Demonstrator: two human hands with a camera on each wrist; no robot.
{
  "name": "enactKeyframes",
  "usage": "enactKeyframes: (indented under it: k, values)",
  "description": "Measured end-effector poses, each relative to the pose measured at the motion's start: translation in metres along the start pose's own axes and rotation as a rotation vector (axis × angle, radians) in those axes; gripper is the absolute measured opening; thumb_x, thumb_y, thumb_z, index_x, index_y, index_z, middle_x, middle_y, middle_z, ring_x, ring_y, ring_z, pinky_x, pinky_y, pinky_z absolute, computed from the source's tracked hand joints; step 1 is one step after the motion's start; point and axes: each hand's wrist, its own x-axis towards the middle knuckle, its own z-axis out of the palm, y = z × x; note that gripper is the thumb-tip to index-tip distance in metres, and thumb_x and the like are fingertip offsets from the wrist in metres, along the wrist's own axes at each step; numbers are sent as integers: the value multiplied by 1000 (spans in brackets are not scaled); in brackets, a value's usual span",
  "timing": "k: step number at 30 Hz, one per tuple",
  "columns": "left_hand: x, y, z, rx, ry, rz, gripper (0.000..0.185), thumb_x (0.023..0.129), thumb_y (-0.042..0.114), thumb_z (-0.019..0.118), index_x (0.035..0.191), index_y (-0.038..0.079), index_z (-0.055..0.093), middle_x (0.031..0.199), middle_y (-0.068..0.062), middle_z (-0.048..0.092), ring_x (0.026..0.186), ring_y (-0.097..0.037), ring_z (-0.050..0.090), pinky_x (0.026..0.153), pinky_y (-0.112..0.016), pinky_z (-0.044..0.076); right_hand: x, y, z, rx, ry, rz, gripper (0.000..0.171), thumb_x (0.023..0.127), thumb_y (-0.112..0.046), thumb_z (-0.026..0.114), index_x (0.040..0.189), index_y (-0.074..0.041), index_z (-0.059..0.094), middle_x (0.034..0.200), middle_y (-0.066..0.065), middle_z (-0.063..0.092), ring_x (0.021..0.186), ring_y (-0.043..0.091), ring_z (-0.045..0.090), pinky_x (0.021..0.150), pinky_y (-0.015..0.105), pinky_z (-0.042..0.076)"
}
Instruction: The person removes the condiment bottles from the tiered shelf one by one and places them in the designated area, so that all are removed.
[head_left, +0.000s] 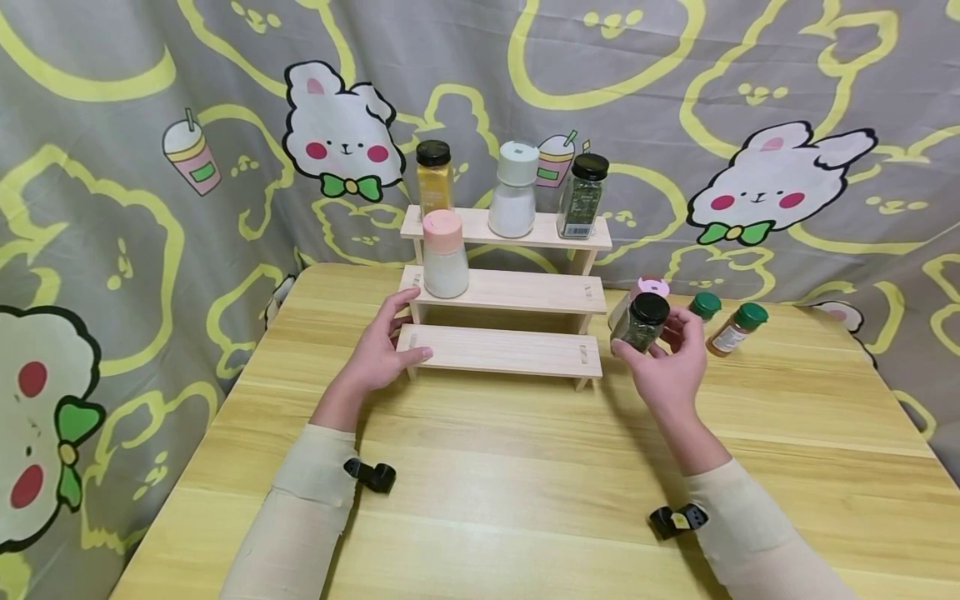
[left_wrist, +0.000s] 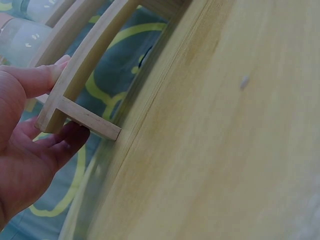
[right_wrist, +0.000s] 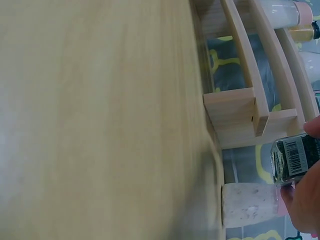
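Gripping herb jar (head_left: 640, 322), right hand (head_left: 670, 367)

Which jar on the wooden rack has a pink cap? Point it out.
The pink-capped jar, with white contents, standing alone at the left end of the middle step. The three jars on the top step have black or pale caps.
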Motion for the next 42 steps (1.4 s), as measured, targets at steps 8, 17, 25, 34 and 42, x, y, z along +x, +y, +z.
enactKeyframes:
  k: [8, 17, 25, 34, 42]
  values:
    - [0, 1, 0, -4, 2, 4, 92, 81, -10, 78, 153, 28, 34, 156, -9, 30, 132, -38, 43, 102, -51, 43, 0, 11, -5, -11, -4, 23, 73, 66, 1, 90, 128, -12, 53, 117, 1, 54, 107, 18, 53, 80, 28, 50]
    - [-1, 2, 1, -5, 3, -1, 92, 81, -10, 77, 153, 29, 34, 157, -9, 30, 132, -38, 43, 102, -52, 43, -1, 15, -9, -47, -13, 45, 72, 67, -1, 91, 127, -11, 52, 116, 1, 53, 106, 18, 53, 83, 31, 51]
    - [-1, 2, 0, -2, 1, -16, 91, 82, -8, 77, 152, 31, 35, 157, -8, 30, 133, -36, 42, 103, -51, 42, -1, 24, -12, -65, -27, 65, 69, 67, 1, 90, 123, -10, 51, 113, 1, 52, 104, 18, 52, 83, 30, 49]
    - [-1, 1, 0, -3, -4, -13, 91, 82, -8, 77, 153, 31, 35, 157, -8, 29, 134, -36, 42, 103, -51, 42, -1, 37, -13, -41, -31, 95, 69, 66, 7, 88, 122, -8, 50, 113, 1, 50, 102, 19, 53, 82, 26, 49]
    - [0, 2, 0, -2, -6, -12, 91, 82, -8, 77, 153, 30, 34, 157, -8, 29, 134, -37, 41, 103, -51, 41, -2, 41, -13, -36, -31, 81, 71, 64, 12, 86, 123, -4, 49, 111, 2, 50, 102, 19, 54, 82, 25, 51]
